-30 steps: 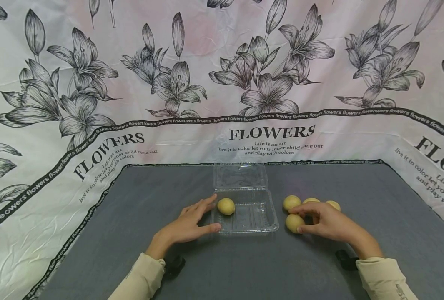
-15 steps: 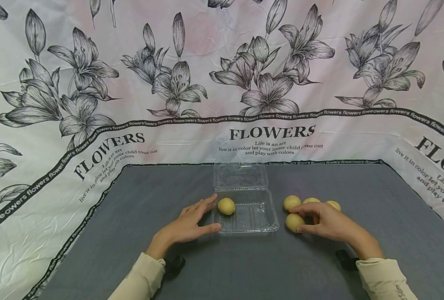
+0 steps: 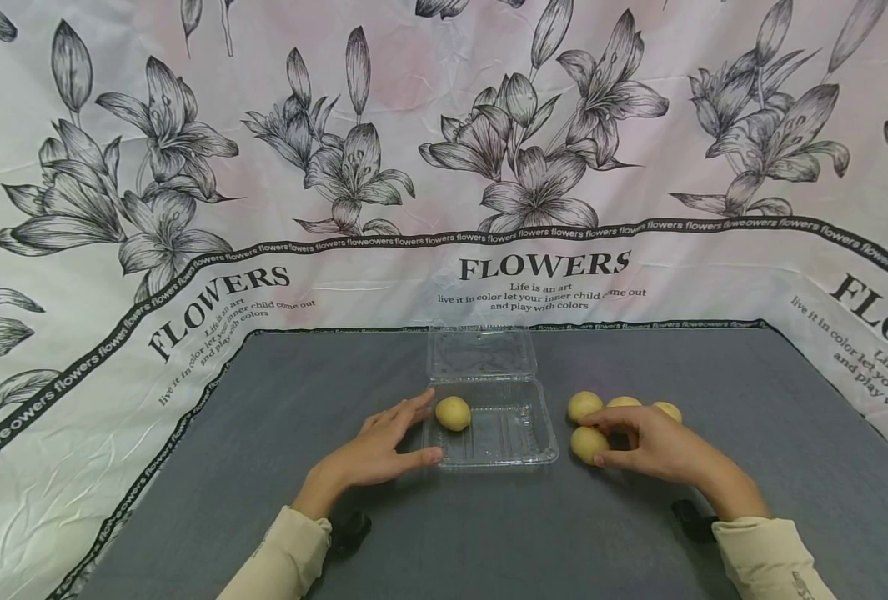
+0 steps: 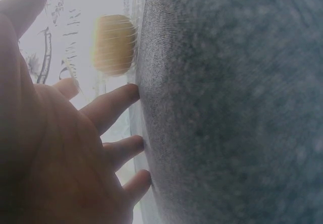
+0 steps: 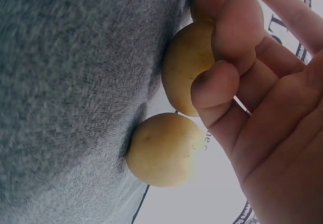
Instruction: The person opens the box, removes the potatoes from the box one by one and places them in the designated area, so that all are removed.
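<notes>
A clear plastic clamshell box (image 3: 514, 433) stands with its lid (image 3: 481, 352) folded back. One round yellow fruit (image 3: 453, 413) lies at its left end; the left wrist view shows this fruit (image 4: 115, 45) through the ribbed wall. Spread along the box's left side, my left hand (image 3: 372, 450) has fingertips and thumb at the rim. To the right of the box, my right hand (image 3: 654, 442) pinches the nearest yellow fruit (image 3: 588, 447) between thumb and fingers on the table. Behind it sit more, one at the left (image 3: 584, 407) and others (image 3: 624, 402) partly hidden by the hand.
The grey tabletop (image 3: 489, 533) ends at a white flower-printed cloth (image 3: 368, 292) at the back and sides. Another yellow fruit (image 3: 669, 409) sits beyond the right hand. Dark wrist devices (image 3: 350, 532) show beneath both wrists.
</notes>
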`<state>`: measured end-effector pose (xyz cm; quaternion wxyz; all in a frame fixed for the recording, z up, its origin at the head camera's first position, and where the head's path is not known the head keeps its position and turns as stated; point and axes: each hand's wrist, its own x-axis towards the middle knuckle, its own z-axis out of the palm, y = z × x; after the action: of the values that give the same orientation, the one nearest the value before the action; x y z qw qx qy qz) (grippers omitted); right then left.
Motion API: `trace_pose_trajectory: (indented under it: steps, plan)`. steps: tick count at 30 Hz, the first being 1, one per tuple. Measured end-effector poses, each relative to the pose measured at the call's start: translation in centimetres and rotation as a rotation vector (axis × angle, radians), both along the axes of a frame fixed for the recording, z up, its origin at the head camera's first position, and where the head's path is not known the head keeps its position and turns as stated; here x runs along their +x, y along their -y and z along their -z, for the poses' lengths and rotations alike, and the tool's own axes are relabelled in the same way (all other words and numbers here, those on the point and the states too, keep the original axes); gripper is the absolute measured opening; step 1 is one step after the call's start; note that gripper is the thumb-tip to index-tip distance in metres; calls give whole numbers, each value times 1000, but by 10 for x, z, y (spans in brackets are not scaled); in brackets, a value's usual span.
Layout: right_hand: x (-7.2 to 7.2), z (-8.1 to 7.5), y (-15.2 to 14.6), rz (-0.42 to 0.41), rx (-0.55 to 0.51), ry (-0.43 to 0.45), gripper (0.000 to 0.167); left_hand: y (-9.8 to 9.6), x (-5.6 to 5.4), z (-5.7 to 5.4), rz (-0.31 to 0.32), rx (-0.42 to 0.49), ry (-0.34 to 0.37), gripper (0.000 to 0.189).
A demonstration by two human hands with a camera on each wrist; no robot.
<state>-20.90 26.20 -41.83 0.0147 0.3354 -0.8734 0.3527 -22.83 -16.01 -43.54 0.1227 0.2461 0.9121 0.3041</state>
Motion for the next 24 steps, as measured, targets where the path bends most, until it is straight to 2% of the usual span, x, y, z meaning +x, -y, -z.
trace_pose_trajectory:
  steps: [12,24]
  plan:
    - [1,-4,1,26,49,39,48,0,0,0,2,4,-5,90]
    - [5,-9,3,133,83,-19,39,0,0,0,3,-4,-13,91]
